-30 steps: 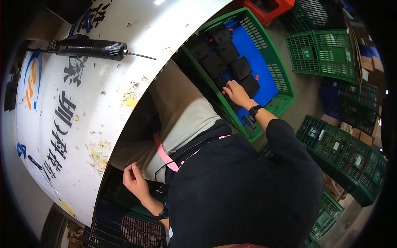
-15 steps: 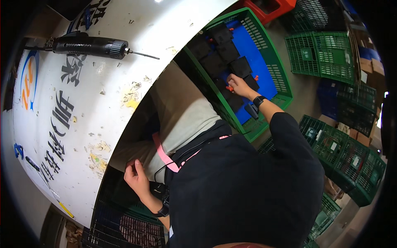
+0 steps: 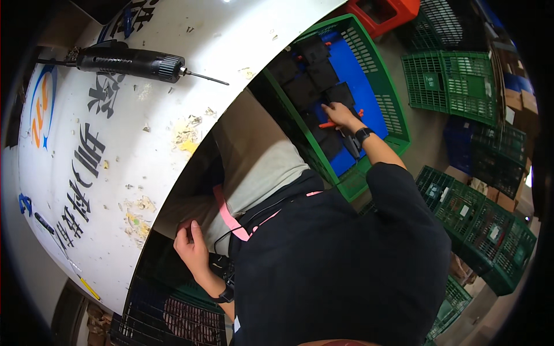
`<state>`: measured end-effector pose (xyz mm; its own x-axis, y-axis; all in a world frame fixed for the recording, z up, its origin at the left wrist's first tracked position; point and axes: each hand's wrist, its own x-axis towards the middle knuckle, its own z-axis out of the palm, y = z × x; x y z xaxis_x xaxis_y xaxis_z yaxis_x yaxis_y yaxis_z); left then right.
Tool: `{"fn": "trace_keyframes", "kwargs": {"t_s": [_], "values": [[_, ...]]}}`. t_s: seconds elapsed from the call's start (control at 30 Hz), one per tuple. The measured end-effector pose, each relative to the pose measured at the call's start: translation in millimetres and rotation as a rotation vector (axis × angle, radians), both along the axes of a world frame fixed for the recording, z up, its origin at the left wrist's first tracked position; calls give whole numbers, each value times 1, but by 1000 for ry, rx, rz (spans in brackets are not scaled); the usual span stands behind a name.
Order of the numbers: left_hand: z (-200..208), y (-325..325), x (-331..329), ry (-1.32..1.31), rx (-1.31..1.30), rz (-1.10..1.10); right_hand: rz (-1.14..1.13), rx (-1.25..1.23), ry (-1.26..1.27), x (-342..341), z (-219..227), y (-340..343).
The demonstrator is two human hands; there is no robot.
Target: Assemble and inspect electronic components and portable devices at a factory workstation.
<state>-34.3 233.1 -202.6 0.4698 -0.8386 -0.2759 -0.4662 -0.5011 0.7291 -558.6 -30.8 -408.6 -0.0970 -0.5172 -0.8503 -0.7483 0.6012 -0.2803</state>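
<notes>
My right hand is down inside a green plastic crate at my right. Its fingers are curled close together over one of several flat black box-shaped parts. An orange piece shows just under this hand; whether the fingers hold it or a black part is hidden. Blue sheeting lines the crate beneath the parts. My left hand rests by my thigh near the table edge, its fingers loosely bent and thumb apart, with nothing visible in it.
On the white table lie a black electric screwdriver, scattered screws and debris, and a yellow-handled tool. Green crates stand at the right, beside a red-orange bin. A dark wire crate is below my left arm.
My right hand has shifted slightly right within the crate, and more of the orange piece shows under it. My left hand stays by my thigh. The view has tilted slightly.
</notes>
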Motion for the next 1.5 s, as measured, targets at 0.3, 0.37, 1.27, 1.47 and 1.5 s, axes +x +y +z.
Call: {"fn": "trace_keyframes", "kwargs": {"t_s": [0.3,0.37,1.27,1.47,1.5], "values": [[-2,-5,-4,-51,6,-73,128,-436,17,23,-30,24],[-4,-13,-10,-33,-20,-84,134,-535,-67,11,-46,20],[6,-14,-7,12,64,-73,-539,30,-149,28,-33,7],[-4,-11,-9,-40,30,-104,-540,10,-159,47,-29,13],[-3,-13,-10,-40,29,-109,-506,-26,-135,51,-29,14]]}}
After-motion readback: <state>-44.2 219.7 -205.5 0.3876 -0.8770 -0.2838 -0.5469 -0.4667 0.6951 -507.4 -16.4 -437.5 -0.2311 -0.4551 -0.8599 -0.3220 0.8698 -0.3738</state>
